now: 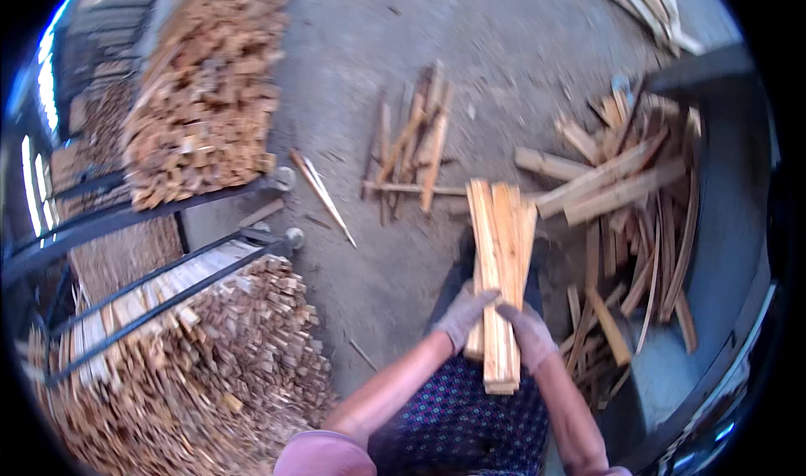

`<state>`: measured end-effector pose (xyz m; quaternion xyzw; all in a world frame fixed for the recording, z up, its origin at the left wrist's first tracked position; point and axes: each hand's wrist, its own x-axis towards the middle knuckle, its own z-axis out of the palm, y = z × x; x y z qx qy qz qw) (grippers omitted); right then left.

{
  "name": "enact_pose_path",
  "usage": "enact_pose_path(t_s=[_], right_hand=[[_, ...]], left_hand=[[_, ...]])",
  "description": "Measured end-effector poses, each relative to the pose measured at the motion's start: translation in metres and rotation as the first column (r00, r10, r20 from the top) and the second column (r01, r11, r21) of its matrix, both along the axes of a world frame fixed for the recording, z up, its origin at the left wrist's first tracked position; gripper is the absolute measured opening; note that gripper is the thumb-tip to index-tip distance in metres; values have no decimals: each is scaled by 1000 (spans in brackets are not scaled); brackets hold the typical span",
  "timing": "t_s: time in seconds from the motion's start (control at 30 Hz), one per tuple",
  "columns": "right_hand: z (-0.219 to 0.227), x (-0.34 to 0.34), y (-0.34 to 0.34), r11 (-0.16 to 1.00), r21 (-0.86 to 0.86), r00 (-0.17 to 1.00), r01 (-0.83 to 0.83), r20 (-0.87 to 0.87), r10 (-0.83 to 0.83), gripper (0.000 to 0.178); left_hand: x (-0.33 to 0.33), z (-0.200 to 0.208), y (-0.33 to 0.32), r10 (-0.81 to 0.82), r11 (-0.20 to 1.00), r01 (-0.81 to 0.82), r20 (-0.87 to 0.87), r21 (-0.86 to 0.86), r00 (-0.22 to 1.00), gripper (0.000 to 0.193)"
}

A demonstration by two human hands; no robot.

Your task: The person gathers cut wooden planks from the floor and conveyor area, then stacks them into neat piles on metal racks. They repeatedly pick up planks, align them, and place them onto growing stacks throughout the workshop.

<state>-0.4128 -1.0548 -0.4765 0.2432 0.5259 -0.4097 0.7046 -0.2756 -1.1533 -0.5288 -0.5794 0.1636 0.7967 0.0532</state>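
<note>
Slats (501,241) stood bunched between two gloved hands, in front of the body and above the dark patterned lap (453,413), their far ends pointing away from the grip. Around and beyond the grip spread the grey floor (353,39), the largest thing in view. Well to the left of the grip lay a lower stack (227,375), wide and densely packed, and farther ahead on that side an upper stack (210,107). Just right of the grip sprawled a loose heap (625,192), its pieces crossed and leaning. Ahead and a little left was a smaller pile (440,149), and left of that a thin pale splinter (327,199). The left hand (468,312) was closed on the left side of the slats, the right hand (531,337) on the right, both nearer the close ends, so the grip was narrow and full. The far ends fanned apart and the near ends sat unevenly; by my judgement, a slackened squeeze could let an outer slat slide out onto the lap or floor. Being held low, the bunch might also tip or splay if swung fast. A knock from the right elbow or slat tips could shift the leaning heap, and rough edges could snag the gloves.
</note>
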Motion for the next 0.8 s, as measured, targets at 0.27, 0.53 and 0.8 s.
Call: enact_pose_path(t_s=[0.27,0.53,0.8], right_hand=[[144,-1,-30,916,-179,861,-358,-443,250,68],[262,23,-191,596,-166,417,-786,-853,313,82],[371,177,-458,226,-112,114,-968,-993,-4,98]], left_hand=[[22,103,27,193,875,-232,-134,-424,972,66],[57,228,-117,210,422,-219,-139,-880,968,67],[198,344,-357,352,73,-757,-694,-649,628,77]])
